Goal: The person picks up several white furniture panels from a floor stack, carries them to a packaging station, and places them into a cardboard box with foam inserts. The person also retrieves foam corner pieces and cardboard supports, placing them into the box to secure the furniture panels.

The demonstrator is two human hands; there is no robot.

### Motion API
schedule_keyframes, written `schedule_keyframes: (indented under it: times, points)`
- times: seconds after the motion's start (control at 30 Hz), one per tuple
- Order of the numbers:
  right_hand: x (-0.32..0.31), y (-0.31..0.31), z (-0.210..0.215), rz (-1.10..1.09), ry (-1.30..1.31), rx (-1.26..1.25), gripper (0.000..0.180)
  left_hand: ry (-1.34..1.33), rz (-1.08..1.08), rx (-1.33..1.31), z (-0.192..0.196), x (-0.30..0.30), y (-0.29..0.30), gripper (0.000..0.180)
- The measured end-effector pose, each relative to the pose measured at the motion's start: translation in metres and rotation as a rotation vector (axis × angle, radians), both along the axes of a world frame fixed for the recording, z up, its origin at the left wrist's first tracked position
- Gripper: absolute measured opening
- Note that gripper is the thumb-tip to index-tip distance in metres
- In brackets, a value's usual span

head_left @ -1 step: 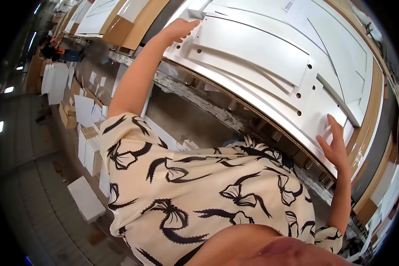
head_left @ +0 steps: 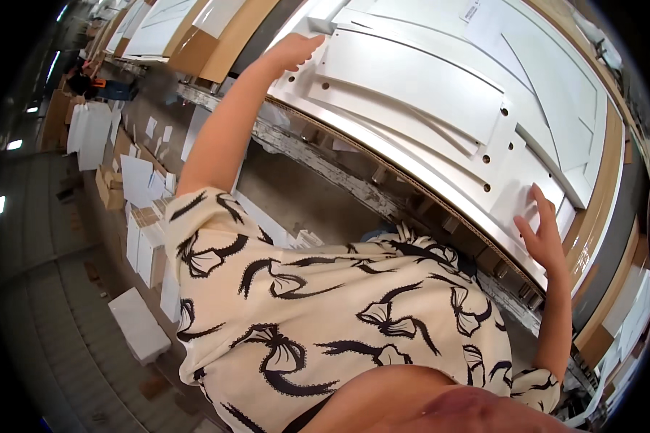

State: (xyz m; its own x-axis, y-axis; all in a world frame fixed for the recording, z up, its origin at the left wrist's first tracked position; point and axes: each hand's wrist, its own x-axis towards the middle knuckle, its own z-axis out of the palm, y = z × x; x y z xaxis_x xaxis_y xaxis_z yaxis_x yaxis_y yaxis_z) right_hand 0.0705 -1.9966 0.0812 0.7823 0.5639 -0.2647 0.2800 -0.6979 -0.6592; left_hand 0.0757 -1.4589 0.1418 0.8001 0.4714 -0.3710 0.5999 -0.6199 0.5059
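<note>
Left hand flat on far end of white panel, right hand spread on near end; cardboard sheet underneath, w/ boxes on floor.

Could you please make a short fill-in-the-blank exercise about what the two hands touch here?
1. Both hands rest on a flat panel whose colour is ____.
2. The left hand lies near the panel's far end, and the ____ hand lies flat near the other end.
3. The small round marks in the panel, such as the hole, are ____.
4. The person's shirt is cream with black ____ printed on it.

Missing words: white; right; holes; bows
</note>
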Motion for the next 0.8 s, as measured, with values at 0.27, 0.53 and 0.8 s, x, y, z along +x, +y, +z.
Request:
schedule_keyframes:
  times: [0.27, 0.53, 0.8]
  points:
    - [0.034, 0.076, 0.024, -0.226, 0.047, 0.009, 0.066, 0.055, -0.176, 0.062, 0.003, -0.004, -0.052, 0.084]
    - [0.020, 0.079, 0.033, -0.333, 0.011, 0.211, 0.058, 0.046, -0.168, -0.160, 0.006, -0.017, -0.050, 0.073]
    - [0.042, 0.096, 0.035, -0.380, 0.230, 0.305, 0.068, -0.158, -0.004, 0.034, -0.008, -0.005, -0.034, 0.068]
